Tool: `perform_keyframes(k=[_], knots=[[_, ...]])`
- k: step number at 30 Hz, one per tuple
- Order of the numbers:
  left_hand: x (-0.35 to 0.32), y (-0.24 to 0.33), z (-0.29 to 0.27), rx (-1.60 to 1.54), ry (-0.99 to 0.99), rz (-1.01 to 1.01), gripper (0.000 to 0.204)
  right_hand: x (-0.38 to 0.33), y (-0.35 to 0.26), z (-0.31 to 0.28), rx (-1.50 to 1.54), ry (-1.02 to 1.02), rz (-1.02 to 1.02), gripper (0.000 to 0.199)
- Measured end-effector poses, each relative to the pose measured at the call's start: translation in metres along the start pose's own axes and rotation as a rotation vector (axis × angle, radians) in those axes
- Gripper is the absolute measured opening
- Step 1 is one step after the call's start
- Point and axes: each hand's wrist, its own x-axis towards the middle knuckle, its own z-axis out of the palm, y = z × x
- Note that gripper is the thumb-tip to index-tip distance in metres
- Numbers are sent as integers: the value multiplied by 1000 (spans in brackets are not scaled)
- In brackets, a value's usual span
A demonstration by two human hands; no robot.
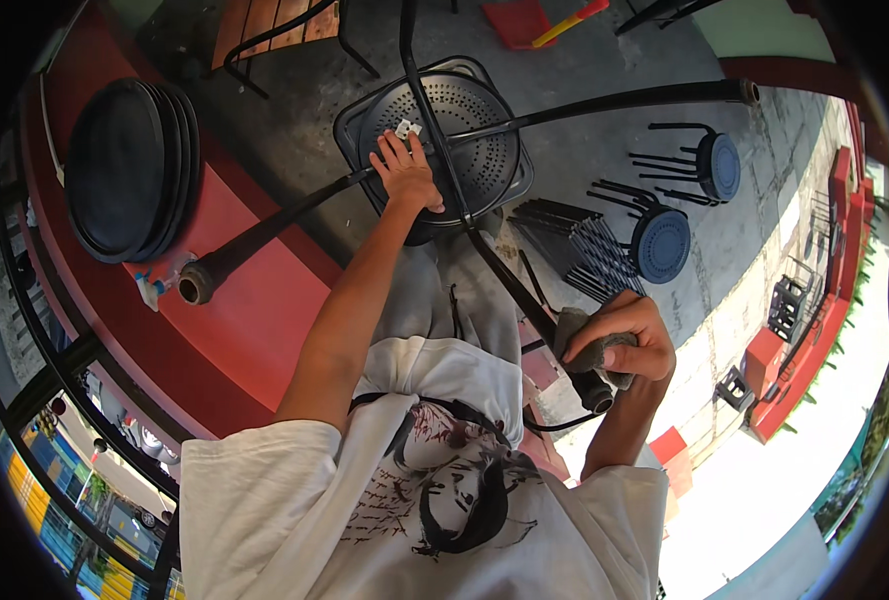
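Observation:
A black upturned stool (509,160) stands in front of me, its tubular legs splaying up and outward and ending in round caps. Fingers spread, my left hand (407,180) lies on the perforated round underside, holding nothing. A small white tag (407,128) shows beside its fingertips. My right hand (629,335) is closed on a grey cloth (589,350), which wraps the stool leg (509,272) nearest me, a little above its capped end. What lies under the stool is mostly hidden; a dark squarish rim (344,130) sticks out around it.
At left, several round black discs (119,170) are stacked on a red ledge (264,330), near a small spray bottle (149,290). Blue-topped stools (661,245) lie on the floor at right beside dark folded metal frames (574,240). A wooden-slat chair (274,30) and red dustpan (519,22) are beyond.

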Motion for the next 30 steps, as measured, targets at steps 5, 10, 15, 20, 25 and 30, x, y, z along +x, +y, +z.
perform_keyframes(k=[5, 10, 15, 20, 25, 30], knots=[[-2, -5, 2, -18, 37, 24, 150, 47, 50, -11, -190, -11, 319, 24], [-6, -6, 0, -28, 85, 73, 145, 102, 182, -23, -127, 118, 404, 20], [-3, -4, 5, -76, 135, 113, 145, 91, 208, -22, 80, 240, 434, 20], [-1, -14, 3, -104, 105, 84, 148, 44, 107, 6, 173, 210, 242, 23], [4, -6, 4, -100, 63, 43, 150, -9, 5, 16, -40, 211, -26, 38], [4, -5, 6, -94, 56, 44, 151, -18, -26, 17, -162, 157, 67, 45]])
